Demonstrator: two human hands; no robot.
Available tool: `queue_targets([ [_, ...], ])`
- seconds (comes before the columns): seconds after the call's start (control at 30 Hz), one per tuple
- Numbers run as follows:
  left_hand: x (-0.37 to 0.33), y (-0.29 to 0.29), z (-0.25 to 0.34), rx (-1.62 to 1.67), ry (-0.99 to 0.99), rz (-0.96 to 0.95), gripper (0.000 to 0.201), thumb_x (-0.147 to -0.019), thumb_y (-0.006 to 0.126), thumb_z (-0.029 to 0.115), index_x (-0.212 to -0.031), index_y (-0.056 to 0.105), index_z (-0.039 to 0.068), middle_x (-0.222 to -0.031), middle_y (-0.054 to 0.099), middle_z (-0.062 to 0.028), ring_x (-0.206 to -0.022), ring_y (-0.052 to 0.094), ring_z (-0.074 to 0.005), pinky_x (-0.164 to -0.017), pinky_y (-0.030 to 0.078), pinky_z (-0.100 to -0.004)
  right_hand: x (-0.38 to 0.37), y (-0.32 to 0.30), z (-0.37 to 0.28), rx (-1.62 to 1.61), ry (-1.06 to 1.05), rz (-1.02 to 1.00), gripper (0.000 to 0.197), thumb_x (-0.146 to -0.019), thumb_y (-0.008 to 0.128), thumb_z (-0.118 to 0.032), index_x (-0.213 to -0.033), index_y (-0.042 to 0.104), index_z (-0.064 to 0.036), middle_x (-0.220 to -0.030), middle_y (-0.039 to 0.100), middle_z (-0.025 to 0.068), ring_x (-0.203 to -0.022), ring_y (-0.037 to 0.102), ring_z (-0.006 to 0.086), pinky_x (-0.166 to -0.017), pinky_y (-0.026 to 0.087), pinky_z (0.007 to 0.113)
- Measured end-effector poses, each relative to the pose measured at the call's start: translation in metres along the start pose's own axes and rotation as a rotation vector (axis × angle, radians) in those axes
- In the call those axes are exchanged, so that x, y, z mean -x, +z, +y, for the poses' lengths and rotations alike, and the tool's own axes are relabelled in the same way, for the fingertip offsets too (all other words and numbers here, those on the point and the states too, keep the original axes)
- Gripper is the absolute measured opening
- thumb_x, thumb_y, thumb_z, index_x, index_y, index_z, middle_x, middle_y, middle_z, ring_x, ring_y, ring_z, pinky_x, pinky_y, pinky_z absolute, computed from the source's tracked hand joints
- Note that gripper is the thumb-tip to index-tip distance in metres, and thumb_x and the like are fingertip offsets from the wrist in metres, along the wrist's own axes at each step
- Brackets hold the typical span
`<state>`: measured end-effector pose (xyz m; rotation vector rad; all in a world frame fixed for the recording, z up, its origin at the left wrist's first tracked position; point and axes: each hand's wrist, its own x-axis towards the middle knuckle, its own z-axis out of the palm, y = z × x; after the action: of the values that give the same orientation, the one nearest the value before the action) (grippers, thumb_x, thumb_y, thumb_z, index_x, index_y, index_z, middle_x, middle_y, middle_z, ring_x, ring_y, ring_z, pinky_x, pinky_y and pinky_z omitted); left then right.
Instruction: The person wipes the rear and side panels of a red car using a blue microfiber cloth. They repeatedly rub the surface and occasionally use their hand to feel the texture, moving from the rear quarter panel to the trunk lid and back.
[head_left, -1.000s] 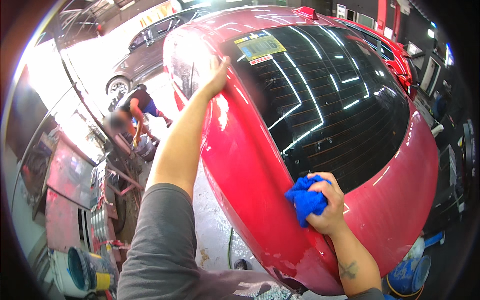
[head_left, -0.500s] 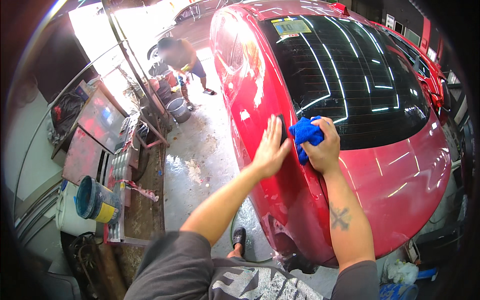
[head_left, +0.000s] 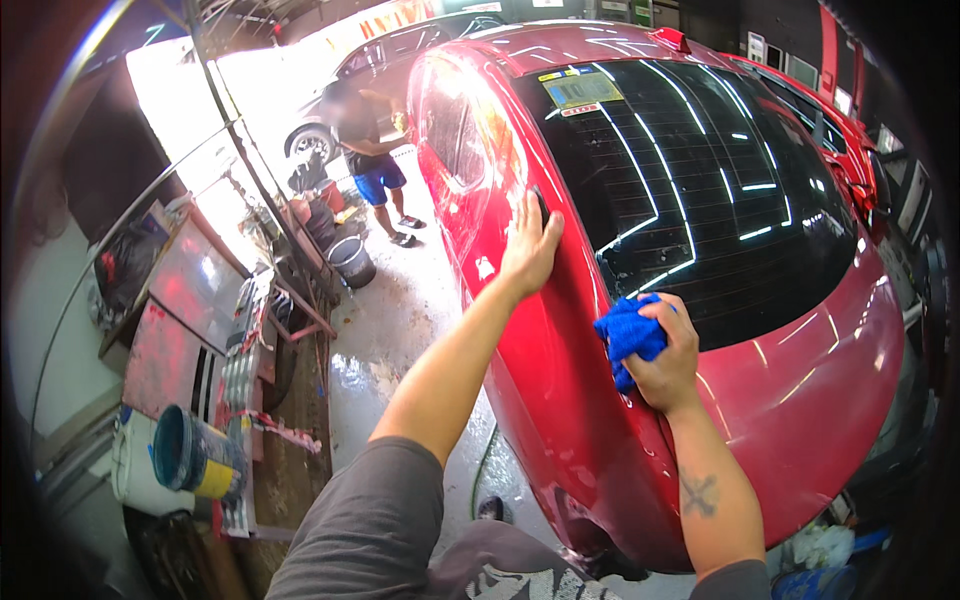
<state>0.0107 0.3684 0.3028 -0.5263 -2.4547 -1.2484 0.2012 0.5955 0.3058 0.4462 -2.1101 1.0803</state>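
Note:
A red car (head_left: 540, 370) stands in front of me, its paint shiny and wet-looking along the side. My left hand (head_left: 528, 245) lies over a dark block-like pad (head_left: 542, 207), pressing it to the rear side panel beside the window; most of the pad is hidden beneath the fingers. Bunched in my right hand (head_left: 667, 358) is a blue cloth (head_left: 632, 335), its fingers wrapped round it. That hand is at the lower left corner of the dark rear window (head_left: 720, 220), nearer to me than the left one.
Another person (head_left: 372, 150) stands beyond the car's left side. A dark bucket (head_left: 352, 262) is on the wet floor (head_left: 390, 330) near that person. To my left are a cluttered bench (head_left: 165, 360) and a paint-stained bucket (head_left: 195, 455). Another red car (head_left: 840, 130) is at the right.
My left hand has slid forward along the panel with the pad. My right hand and the cloth sit lower in view. The other person has straightened from bending and now reaches toward the car.

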Motion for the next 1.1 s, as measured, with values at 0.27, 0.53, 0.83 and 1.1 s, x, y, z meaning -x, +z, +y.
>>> queue_targets([
  [0.27,-0.200,-0.046,-0.047,-0.051,-0.016,0.076,0.098,-0.110,0.040,0.065,-0.170,0.013,-0.007,-0.179,0.007,-0.0296,-0.168,0.005,-0.0384,-0.136,0.008,-0.0447,-0.004,0.000,0.002,0.058,0.046,-0.046,0.042,-0.063,0.087,-0.013,-0.099,0.066,-0.0109,-0.121,0.068,0.0219,-0.106,0.071,0.0404,-0.092,0.058,0.046],
  [0.53,-0.337,-0.072,-0.100,0.007,0.015,0.084,0.102,-0.108,0.039,0.071,-0.170,0.017,-0.007,-0.179,0.013,-0.0285,-0.167,0.012,-0.0399,-0.134,0.015,-0.0452,-0.002,0.007,0.012,0.095,0.132,-0.069,0.043,-0.060,0.094,-0.019,-0.093,0.067,-0.0128,-0.123,0.068,0.0221,-0.102,0.071,0.0350,-0.084,0.059,0.044],
  [0.83,-0.372,-0.080,-0.113,0.007,0.015,0.043,0.111,-0.104,0.041,0.076,-0.170,0.012,-0.009,-0.178,0.010,-0.0322,-0.167,0.012,-0.0422,-0.135,0.016,-0.0457,-0.002,0.010,0.016,0.061,0.133,-0.072,0.042,-0.062,0.094,-0.019,-0.095,0.068,-0.0122,-0.124,0.068,0.0224,-0.103,0.072,0.0353,-0.086,0.060,0.044],
  [1.1,-0.254,-0.059,-0.057,-0.025,-0.014,0.040,0.110,-0.105,0.040,0.075,-0.170,0.008,-0.007,-0.179,0.004,-0.0295,-0.168,0.003,-0.0391,-0.136,0.009,-0.0441,-0.002,0.001,0.016,0.068,0.039,-0.074,0.045,-0.060,0.089,-0.015,-0.100,0.068,-0.0109,-0.126,0.067,0.0225,-0.110,0.070,0.0396,-0.094,0.058,0.047],
])
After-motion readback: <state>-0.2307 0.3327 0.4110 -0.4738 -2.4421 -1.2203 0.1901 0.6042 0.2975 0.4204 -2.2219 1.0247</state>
